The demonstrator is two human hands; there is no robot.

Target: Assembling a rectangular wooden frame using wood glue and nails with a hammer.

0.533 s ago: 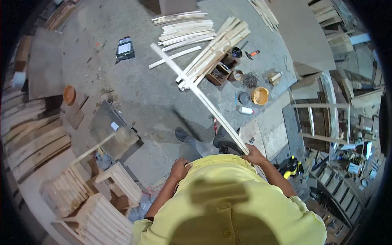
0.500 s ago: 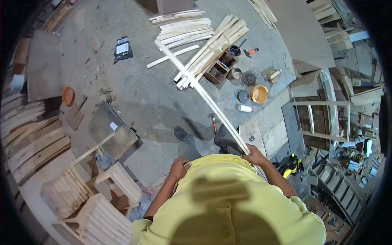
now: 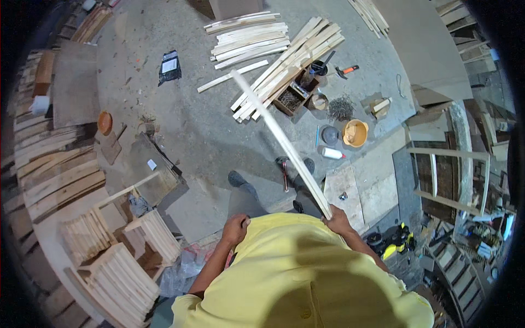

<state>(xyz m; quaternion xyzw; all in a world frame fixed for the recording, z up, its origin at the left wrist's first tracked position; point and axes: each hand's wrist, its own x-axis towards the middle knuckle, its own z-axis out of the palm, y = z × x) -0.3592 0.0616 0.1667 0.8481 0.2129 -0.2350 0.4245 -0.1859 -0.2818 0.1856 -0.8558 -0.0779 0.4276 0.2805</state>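
Observation:
My right hand [image 3: 338,220] is closed around the near end of a long pale wooden strip [image 3: 284,143]. The strip slants forward and left over the floor, its far end above the loose lengths there. A line runs along it, and I cannot tell whether it is one piece or two laid together. At my waist, beside the yellow shirt, my left hand [image 3: 235,228] is curled closed, and whatever its fingers may hold is hidden. Ahead lie a slanted pile of wooden strips [image 3: 306,52], a stack of shorter strips [image 3: 249,42] and a single strip [image 3: 232,75].
By the pile stand a wooden nail box [image 3: 288,102], an orange bowl [image 3: 355,133] and a white bottle [image 3: 332,153]. A hammer [image 3: 348,71] lies farther off; a red-handled tool [image 3: 285,176] lies by my feet. Wooden frames [image 3: 123,279] are stacked at lower left.
The strip has shifted in my right hand: its near end, which stuck out behind the hand, now ends at the grip. My left hand has moved slightly off the shirt. The whole view has turned a little.

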